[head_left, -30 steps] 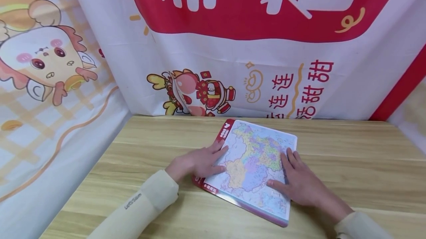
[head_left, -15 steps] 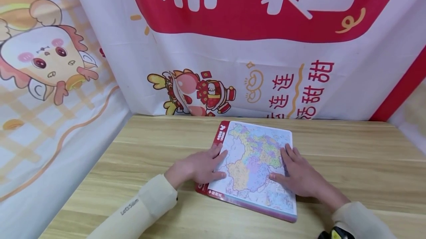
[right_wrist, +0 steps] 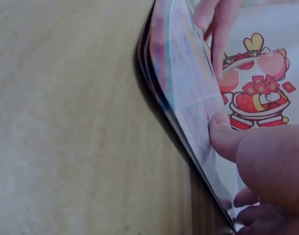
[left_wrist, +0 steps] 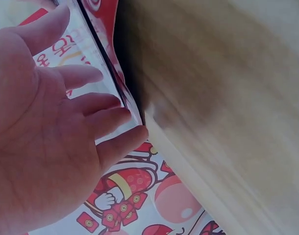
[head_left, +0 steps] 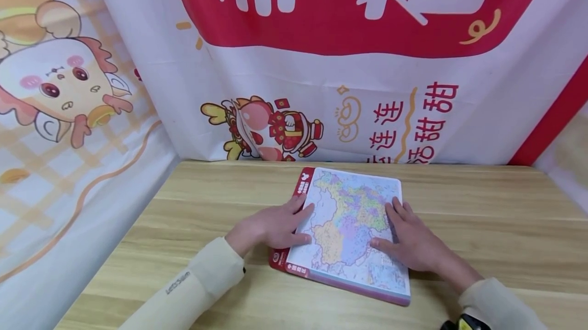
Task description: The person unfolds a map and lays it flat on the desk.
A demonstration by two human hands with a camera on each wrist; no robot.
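1. Map board (head_left: 349, 228): a flat, thin, rectangular panel with rounded corners, lying on the surface (head_left: 482, 238) at about 6 o'clock of the head view, its long axis running toward 12 o'clock. Both hands lie on it.
2. Nearest the viewer, two pale cream sleeves come in from 7 and 5 o'clock; the cloth looks soft and matte.
3. The left hand (head_left: 271, 227) lies flat over the board's 9 o'clock edge, fingers straight and spread; this grip is apart, curled round nothing. In the left wrist view the fingertips (left_wrist: 135, 134) sit at the board's dark thin edge.
4. The right hand (head_left: 413, 240) presses flat on the 3 o'clock side, fingers extended and the thumb (right_wrist: 223, 134) lying on the printed face; this grip too is apart, pinching nothing.
5. As a judgement of progress: the board sits flat and squarely placed between the hands. Nothing has been lifted out or taken apart, so whatever handling it calls for remains undone.
6. The board's face is glossy, printed in patchwork colours, with a red strip (head_left: 298, 202) along the 9 o'clock side and a pale pink rim at the near edge. The right wrist view shows it as layered thin sheets.
7. The surface is light wood-grain laminate, smooth, in long planks.
8. Farthest off, at 12 o'clock, hangs a banner (head_left: 349, 65) of creased white and red fabric with cartoon figures; a second cartoon cloth (head_left: 69, 116) drapes at 9 o'clock.
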